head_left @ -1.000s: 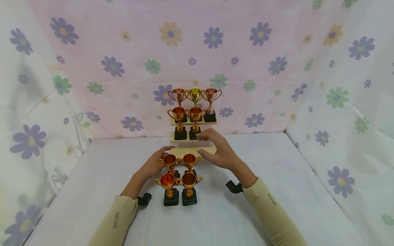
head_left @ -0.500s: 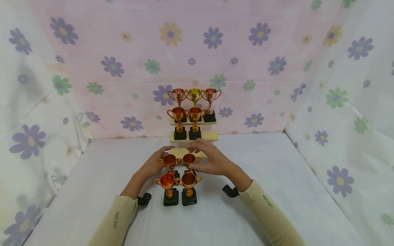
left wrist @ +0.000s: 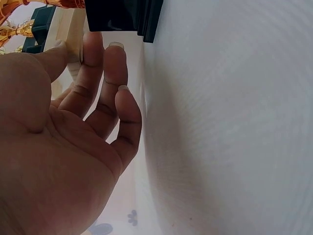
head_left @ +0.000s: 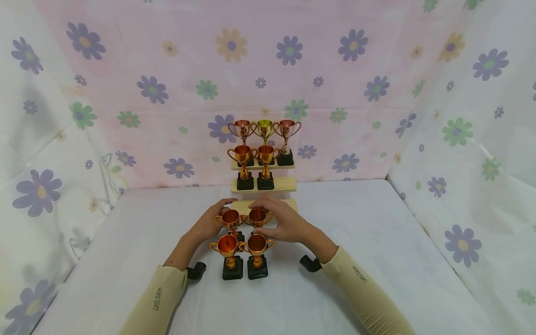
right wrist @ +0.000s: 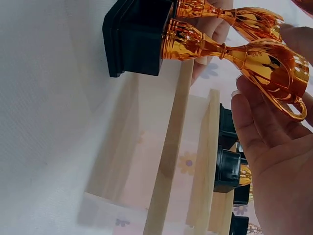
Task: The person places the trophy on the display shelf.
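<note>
Two pairs of copper-coloured trophy cups with black bases stand on the white table. My right hand curls its fingers and thumb round the bowl of the rear right trophy, whose base looks level with the others. Beside it is the rear left trophy; in front are a left trophy and a right trophy. With thumb and forefinger, my left hand pinches the left end of the lowest board of a tiered wooden stand. Its other fingers bend loosely beside the board.
Behind, the stand's middle board carries two copper-coloured trophies at its left and centre. The top board holds a yellow-gold trophy between two rose-gold ones. Flowered cloth hangs behind and at both sides of the table.
My right hand has come down and left from near the middle board to the rear right trophy, its fingers closing round the bowl. The left hand keeps its place.
</note>
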`<state>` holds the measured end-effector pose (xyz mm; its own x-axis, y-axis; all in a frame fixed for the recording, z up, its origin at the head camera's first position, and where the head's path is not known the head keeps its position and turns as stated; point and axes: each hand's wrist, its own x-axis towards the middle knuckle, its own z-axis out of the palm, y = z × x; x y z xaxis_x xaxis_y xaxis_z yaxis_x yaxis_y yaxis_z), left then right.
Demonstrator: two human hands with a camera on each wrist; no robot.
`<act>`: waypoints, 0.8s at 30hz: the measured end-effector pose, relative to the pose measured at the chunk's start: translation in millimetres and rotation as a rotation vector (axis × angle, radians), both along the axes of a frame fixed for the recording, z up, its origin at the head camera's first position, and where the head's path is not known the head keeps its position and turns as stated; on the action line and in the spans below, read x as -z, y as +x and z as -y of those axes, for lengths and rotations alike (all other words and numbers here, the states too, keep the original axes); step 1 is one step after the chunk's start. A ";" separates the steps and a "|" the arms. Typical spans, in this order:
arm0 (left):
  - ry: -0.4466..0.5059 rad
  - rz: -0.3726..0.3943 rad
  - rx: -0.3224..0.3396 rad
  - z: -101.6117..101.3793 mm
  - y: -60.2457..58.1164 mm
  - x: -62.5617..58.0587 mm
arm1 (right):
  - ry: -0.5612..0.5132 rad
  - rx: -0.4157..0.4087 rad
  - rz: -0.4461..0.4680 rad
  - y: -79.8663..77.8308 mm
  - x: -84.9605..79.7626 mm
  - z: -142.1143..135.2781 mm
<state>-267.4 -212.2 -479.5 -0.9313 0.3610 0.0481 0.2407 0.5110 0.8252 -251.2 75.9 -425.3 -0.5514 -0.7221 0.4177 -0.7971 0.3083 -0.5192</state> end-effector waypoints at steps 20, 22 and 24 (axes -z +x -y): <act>0.009 0.016 -0.003 -0.2 -0.3 0.7 | -0.015 0.015 0.018 -0.5 -1.9 -5.3; 0.005 0.016 -0.006 -0.6 -0.1 -0.3 | -0.026 0.011 0.015 -0.7 -4.2 -6.9; 0.002 0.016 -0.009 -1.2 0.0 -1.2 | -0.032 0.013 0.005 -0.6 -6.6 -8.4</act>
<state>-267.3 -211.0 -478.4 -0.9353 0.3522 0.0339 0.2228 0.5118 0.8297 -251.8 84.3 -418.7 -0.5629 -0.7011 0.4377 -0.7906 0.3023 -0.5325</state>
